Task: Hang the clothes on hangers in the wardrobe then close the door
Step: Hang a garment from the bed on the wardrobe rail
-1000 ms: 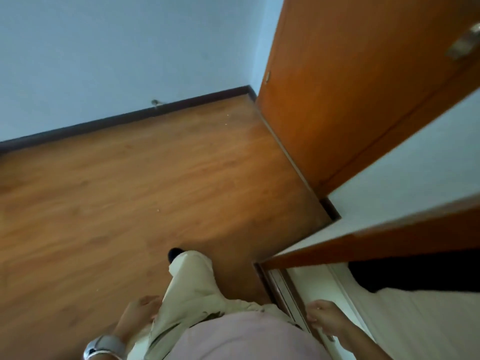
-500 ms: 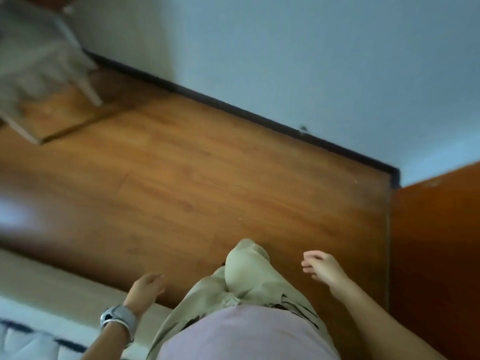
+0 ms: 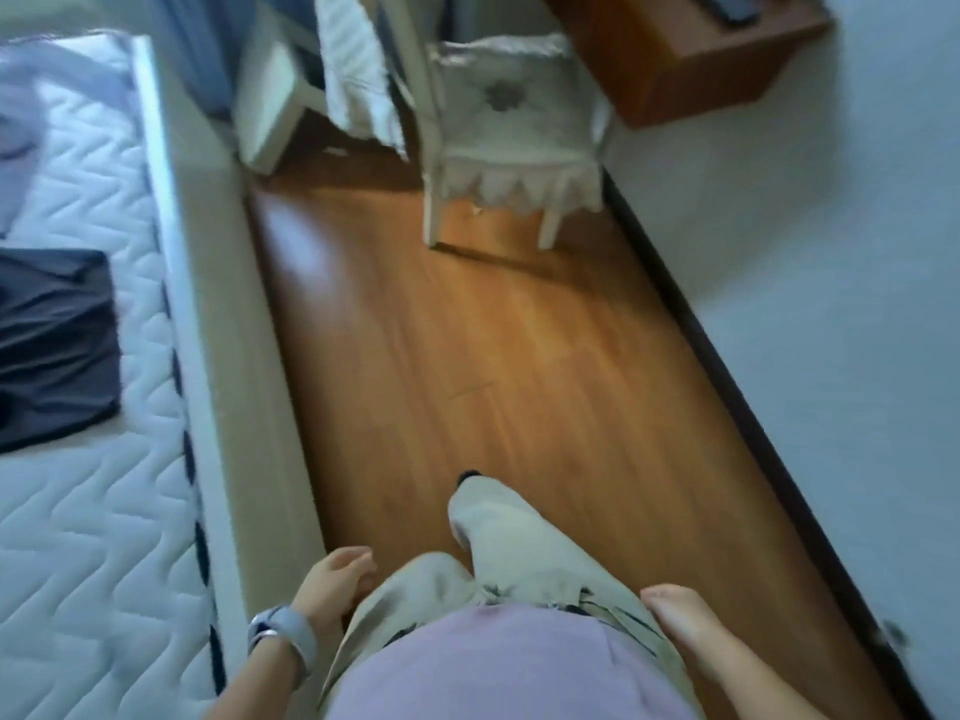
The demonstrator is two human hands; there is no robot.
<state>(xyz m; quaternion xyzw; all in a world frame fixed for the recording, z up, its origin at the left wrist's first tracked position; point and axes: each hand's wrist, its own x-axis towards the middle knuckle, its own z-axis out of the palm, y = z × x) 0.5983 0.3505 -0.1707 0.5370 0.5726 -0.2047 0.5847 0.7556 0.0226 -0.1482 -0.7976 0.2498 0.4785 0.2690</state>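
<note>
Dark garment [image 3: 52,340] now visible on bed [image 3: 104,511], wardrobe gone

A white quilted mattress [image 3: 88,511] carries a wavy stitched pattern and a dark navy edge trim. On it lies a dark grey folded garment [image 3: 52,340]. The plank floor [image 3: 493,366] is warm orange-brown wood. The cream chair cover [image 3: 511,116] shows a grey flower motif and scalloped hem.

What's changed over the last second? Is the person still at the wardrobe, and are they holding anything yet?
The view has swung left, away from the wardrobe, which is now out of view, to the bed, with dark clothes on it, and a chair. The right hand left the wardrobe's edge. Unchanged: the left hand and right hand hold nothing.
</note>
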